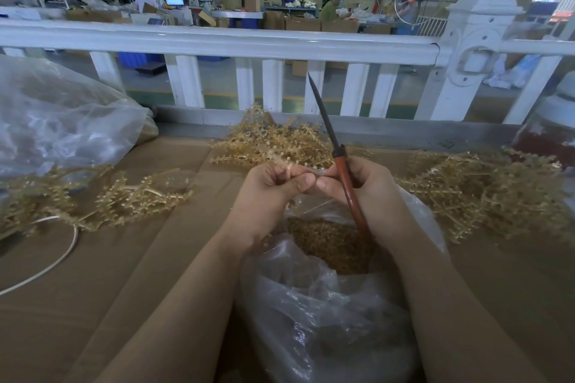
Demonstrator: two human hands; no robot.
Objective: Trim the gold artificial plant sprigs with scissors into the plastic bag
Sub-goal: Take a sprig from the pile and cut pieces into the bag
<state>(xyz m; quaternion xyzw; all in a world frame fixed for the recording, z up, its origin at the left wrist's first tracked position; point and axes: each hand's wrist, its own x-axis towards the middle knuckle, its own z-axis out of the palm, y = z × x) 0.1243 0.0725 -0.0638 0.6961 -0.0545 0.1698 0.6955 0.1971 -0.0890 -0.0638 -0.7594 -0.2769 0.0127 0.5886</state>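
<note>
My left hand (273, 183) pinches a small gold sprig piece (287, 166) between thumb and fingers, just above the open clear plastic bag (314, 305). The bag holds a heap of gold trimmings (326, 242). My right hand (364, 183) grips red-handled scissors (339, 165), blades closed and pointing up and away; its fingertips also touch the sprig piece. Loose gold sprigs lie in piles behind my hands (273, 140), to the left (102, 199) and to the right (485, 193) on the cardboard-covered table (140, 258).
A large clear bag (59, 115) bulges at the left. A white cord (59, 255) curves over the cardboard. A white railing (217, 40) runs along the table's far edge. A red-and-white container (550, 134) stands at the right. People work far behind.
</note>
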